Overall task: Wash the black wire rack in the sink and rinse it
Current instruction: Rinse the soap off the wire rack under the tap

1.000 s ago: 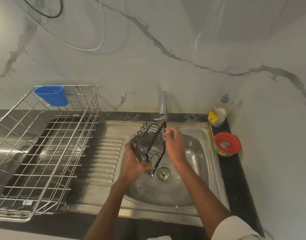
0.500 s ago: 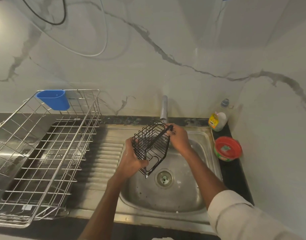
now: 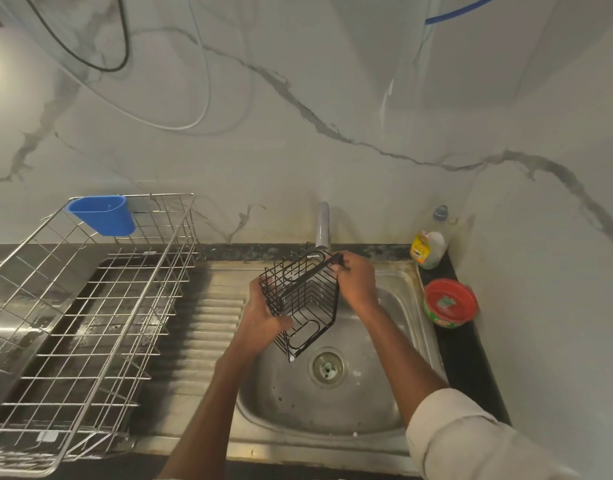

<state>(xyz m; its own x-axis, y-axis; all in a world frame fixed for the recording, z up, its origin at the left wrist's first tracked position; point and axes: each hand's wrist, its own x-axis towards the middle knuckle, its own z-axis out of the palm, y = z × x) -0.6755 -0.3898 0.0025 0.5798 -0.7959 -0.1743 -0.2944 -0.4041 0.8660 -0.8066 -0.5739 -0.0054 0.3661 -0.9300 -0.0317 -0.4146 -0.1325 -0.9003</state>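
The black wire rack, a small basket, is held tilted above the steel sink, just under the tap. My left hand grips its lower left side, fingers curled round the wires. My right hand grips the rack's upper right rim near the tap. I cannot tell whether water runs from the tap. The drain lies below the rack's lowest corner.
A large steel dish-drying rack with a blue cup holder fills the counter to the left. A ribbed drainboard lies between it and the sink. A soap bottle and a red-lidded tub stand right of the sink.
Both hands lifted the black rack up toward the tap and turned it. My right hand slid up to the rack's top right rim.
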